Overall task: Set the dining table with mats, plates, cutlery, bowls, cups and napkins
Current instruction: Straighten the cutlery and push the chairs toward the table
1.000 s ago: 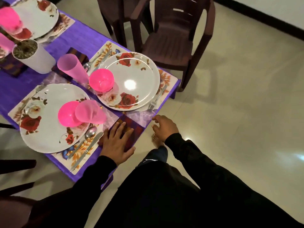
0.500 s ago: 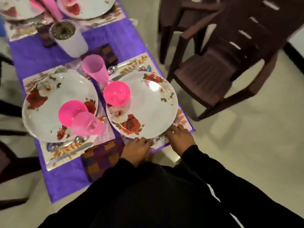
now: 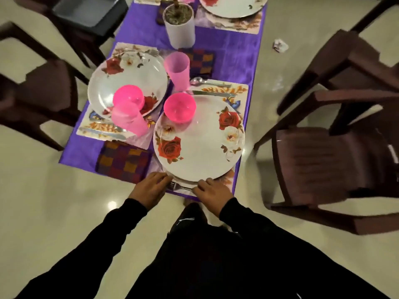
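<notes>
While the left hand (image 3: 151, 187) and right hand (image 3: 212, 194) pinch the fork (image 3: 180, 186) at the near worktop (image 3: 235, 59) edge, low centre, plates (image 3: 199, 140), bowls (image 3: 179, 107), cups (image 3: 177, 70), napkins (image 3: 123, 161) look placed; little seems left.

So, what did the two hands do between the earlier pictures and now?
The left hand left the checked napkin and moved right to the near plate. The right hand came in to the table edge. Both now touch the fork lying below that plate. Plates, pink bowls and cups kept their places.
</notes>
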